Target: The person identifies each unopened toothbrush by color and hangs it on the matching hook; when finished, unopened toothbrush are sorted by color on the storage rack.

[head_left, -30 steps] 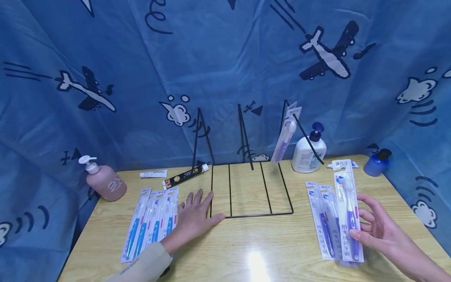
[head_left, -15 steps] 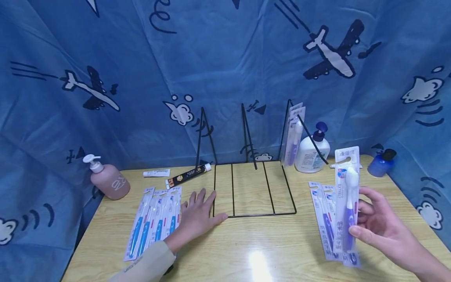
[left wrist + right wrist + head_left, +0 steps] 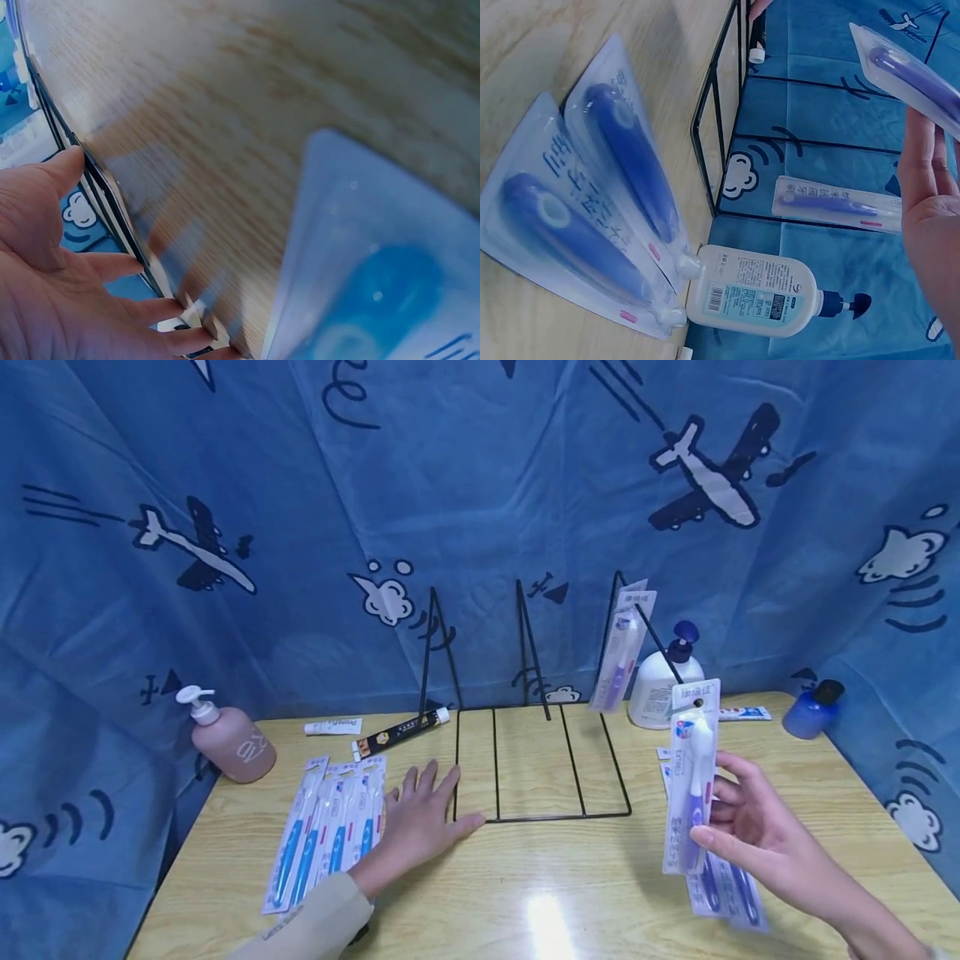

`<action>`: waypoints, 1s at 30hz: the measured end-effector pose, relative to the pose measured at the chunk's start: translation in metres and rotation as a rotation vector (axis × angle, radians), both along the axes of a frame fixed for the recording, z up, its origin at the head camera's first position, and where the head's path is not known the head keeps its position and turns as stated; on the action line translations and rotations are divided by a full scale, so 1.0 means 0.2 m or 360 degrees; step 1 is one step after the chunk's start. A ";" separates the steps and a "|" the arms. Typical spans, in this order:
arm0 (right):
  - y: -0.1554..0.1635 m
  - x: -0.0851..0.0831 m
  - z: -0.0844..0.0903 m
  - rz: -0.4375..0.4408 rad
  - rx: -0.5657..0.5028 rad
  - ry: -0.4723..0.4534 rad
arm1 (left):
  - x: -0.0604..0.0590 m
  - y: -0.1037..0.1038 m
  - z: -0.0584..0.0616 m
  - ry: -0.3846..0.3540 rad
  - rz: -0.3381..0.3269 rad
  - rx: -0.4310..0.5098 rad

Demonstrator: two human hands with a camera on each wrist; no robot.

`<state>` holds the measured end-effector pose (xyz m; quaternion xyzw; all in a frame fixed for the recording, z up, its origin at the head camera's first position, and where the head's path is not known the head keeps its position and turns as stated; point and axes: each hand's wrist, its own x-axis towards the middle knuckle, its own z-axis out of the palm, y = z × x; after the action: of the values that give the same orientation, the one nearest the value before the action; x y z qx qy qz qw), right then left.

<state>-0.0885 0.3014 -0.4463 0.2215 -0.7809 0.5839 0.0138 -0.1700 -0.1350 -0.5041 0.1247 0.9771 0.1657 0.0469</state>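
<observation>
My right hand (image 3: pixel 765 835) holds a packaged purple toothbrush (image 3: pixel 688 777) upright by its side edge, thumb in front and fingers behind. It overlaps two more packaged purple toothbrushes (image 3: pixel 615 172) lying on the table. To the left, my left hand (image 3: pixel 420 827) rests with fingers spread at the front left corner of a black wire rack (image 3: pixel 558 817); its thumb touches the front bar. Packaged blue toothbrushes (image 3: pixel 305 856) lie beside that wrist. On the rack's right hook hang packaged purple toothbrushes (image 3: pixel 621 652), one in front of another.
A white pump bottle (image 3: pixel 656 693) stands behind the rack's right side, its front partly crossed by the hook. At the left are a pink pump bottle (image 3: pixel 234 747), a white tube (image 3: pixel 333 727) and a black tube (image 3: pixel 397 735). A small blue bottle (image 3: pixel 812 710) stands far right.
My right hand has lifted the purple toothbrush off the others and carried it leftward. The hanging toothbrushes have swung slightly. My left hand stays at the rack's corner.
</observation>
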 end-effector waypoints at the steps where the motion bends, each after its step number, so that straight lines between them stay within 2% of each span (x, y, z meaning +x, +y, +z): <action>1: 0.00 0.00 0.00 -0.0004 -0.0008 -0.0007 | 0.00 0.00 0.00 -0.0004 -0.0001 -0.0002; 7: 0.01 0.02 -0.04 -0.0045 -0.0001 -0.0009 | 0.00 0.01 0.00 -0.0019 0.0000 -0.0013; 11: -0.01 -0.03 -0.04 -0.0042 -0.0012 0.0030 | 0.00 0.01 -0.01 -0.0006 0.0010 -0.0010; 16: -0.07 -0.15 -0.06 0.0040 -0.0191 0.0154 | 0.00 0.00 -0.01 0.0001 0.0005 -0.0004; 20: -0.11 -0.27 -0.07 0.0038 -0.0203 0.0215 | 0.00 0.00 -0.01 0.0009 -0.0001 0.0019; 24: -0.14 -0.41 -0.07 -0.0017 -0.0234 0.0215 | 0.00 -0.01 -0.01 0.0012 -0.0004 0.0018; 30: -0.19 -0.59 -0.04 -0.0183 -0.0374 0.0222 | -0.01 -0.01 -0.01 0.0000 0.0001 0.0017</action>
<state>-0.2070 0.2630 -0.4550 0.2134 -0.7158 0.6526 0.1273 -0.1713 -0.1366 -0.5070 0.1247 0.9763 0.1709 0.0463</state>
